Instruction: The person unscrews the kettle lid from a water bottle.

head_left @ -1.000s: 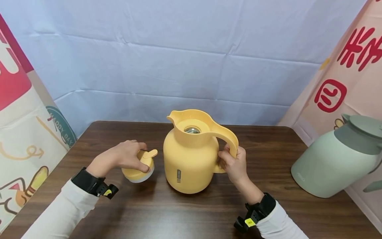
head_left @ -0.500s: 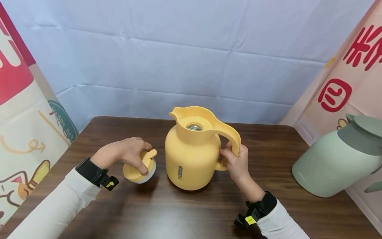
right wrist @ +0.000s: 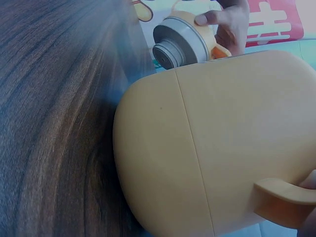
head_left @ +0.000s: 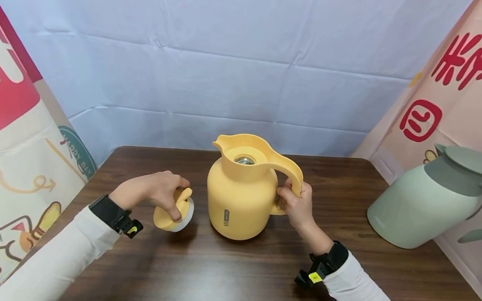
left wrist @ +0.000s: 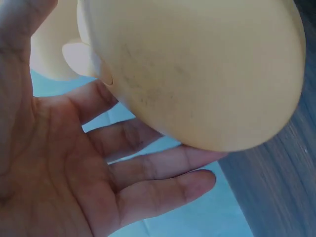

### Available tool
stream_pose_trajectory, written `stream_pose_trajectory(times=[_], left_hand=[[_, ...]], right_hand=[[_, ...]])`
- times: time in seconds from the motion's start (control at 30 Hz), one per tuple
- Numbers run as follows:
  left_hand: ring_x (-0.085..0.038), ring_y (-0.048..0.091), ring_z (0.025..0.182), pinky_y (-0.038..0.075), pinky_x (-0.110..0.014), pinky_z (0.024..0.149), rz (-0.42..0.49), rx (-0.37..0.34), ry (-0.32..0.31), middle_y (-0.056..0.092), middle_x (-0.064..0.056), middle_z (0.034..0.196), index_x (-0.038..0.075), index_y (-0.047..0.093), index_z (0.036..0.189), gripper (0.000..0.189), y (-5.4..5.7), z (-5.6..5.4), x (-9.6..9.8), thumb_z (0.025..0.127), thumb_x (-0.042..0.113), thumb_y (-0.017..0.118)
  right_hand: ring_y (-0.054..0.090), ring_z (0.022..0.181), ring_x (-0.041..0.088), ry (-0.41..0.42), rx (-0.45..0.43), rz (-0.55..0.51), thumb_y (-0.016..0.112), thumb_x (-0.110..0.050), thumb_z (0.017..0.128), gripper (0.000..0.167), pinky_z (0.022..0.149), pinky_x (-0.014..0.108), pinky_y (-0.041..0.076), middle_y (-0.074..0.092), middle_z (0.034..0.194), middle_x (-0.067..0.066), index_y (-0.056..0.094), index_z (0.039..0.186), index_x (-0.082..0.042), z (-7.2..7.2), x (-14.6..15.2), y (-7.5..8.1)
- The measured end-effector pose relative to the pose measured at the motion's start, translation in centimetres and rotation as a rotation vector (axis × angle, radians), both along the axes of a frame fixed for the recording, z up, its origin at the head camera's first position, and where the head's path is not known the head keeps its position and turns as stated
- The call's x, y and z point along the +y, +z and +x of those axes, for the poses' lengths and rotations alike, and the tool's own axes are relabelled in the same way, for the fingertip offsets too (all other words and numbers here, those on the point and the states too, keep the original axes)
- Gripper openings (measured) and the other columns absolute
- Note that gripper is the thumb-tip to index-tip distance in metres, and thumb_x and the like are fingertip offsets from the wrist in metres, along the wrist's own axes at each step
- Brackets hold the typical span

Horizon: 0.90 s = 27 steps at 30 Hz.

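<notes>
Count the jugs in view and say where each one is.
2. The yellow jug is on the table, held by the right hand; the green jug is farther right, partly cut off by the frame.

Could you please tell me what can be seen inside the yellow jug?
Inside the yellow jug, the head view shows a round, silvery opening below the rim. Everything deeper is covered by the jug's own walls, so I cannot tell whether it holds liquid.

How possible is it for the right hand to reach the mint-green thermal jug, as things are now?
Probably not now: the right hand grips the handle of the yellow thermal jug. If it let go, the way to the mint-green thermal jug seems free, with only tabletop showing between.
</notes>
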<state>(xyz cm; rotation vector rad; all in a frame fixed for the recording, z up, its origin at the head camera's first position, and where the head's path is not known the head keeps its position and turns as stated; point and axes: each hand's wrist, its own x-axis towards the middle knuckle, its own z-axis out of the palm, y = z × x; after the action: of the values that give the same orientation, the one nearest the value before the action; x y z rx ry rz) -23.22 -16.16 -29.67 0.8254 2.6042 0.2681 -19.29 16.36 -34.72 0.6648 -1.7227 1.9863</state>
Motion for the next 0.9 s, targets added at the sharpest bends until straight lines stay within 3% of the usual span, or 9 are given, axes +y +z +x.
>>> stream_pose_trajectory(times=[0.1,0.2,0.33,0.47,0.73,0.9], left_hand=[[-0.011,0.055,0.067,0.047,-0.029,0.059,-0.028,-0.036,-0.008,0.056,0.005,0.078,0.019,0.057,0.094,0.049,0.2,0.1,0.1,0.055,0.035,0.081],[-0.013,0.055,0.069,0.047,-0.031,0.061,0.019,-0.095,-0.017,0.057,0.006,0.080,0.020,0.056,0.096,0.050,0.0,0.2,-0.2,0.055,0.034,0.082],[-0.017,0.054,0.073,0.047,-0.033,0.062,0.182,-0.153,-0.054,0.057,0.004,0.084,0.018,0.054,0.099,0.053,-1.0,0.3,-1.3,0.059,0.034,0.084],[-0.020,0.056,0.076,0.048,-0.036,0.066,0.382,-0.171,-0.067,0.056,0.000,0.092,0.015,0.050,0.105,0.056,-2.6,0.7,-2.5,0.064,0.031,0.084],[-0.020,0.055,0.082,0.051,-0.039,0.070,0.721,-0.052,-0.005,0.049,-0.007,0.104,0.013,0.040,0.110,0.063,-6.8,2.3,-3.3,0.066,0.018,0.085],[-0.018,0.052,0.083,0.049,-0.034,0.065,0.777,0.095,0.055,0.047,-0.005,0.101,0.014,0.037,0.101,0.064,-8.3,2.7,-3.2,0.063,0.027,0.087]], right_hand=[[0.031,0.028,0.013,0.000,0.003,0.005,0.044,0.018,0.077,0.029,0.032,0.024,0.034,0.032,0.039,0.001,0.036,0.054,0.002,0.0,0.0,0.0],[0.032,0.028,0.013,-0.004,-0.001,0.005,0.042,0.020,0.077,0.029,0.033,0.024,0.035,0.033,0.038,0.001,0.036,0.054,0.002,0.0,-0.1,0.1],[0.032,0.028,0.013,-0.005,-0.007,0.002,0.042,0.020,0.077,0.030,0.033,0.024,0.034,0.033,0.038,0.001,0.036,0.054,0.002,0.0,-0.1,0.1],[0.030,0.028,0.013,-0.005,-0.005,0.003,0.043,0.018,0.077,0.030,0.032,0.026,0.033,0.032,0.038,0.002,0.035,0.054,0.001,0.0,-0.1,0.0],[0.031,0.028,0.013,-0.008,-0.011,0.016,0.044,0.017,0.078,0.031,0.032,0.025,0.034,0.033,0.038,0.000,0.036,0.054,-0.001,0.0,-0.1,0.0],[0.032,0.028,0.013,-0.004,-0.008,0.017,0.044,0.017,0.078,0.032,0.033,0.025,0.034,0.032,0.038,0.001,0.036,0.054,-0.002,0.0,0.0,0.0]])
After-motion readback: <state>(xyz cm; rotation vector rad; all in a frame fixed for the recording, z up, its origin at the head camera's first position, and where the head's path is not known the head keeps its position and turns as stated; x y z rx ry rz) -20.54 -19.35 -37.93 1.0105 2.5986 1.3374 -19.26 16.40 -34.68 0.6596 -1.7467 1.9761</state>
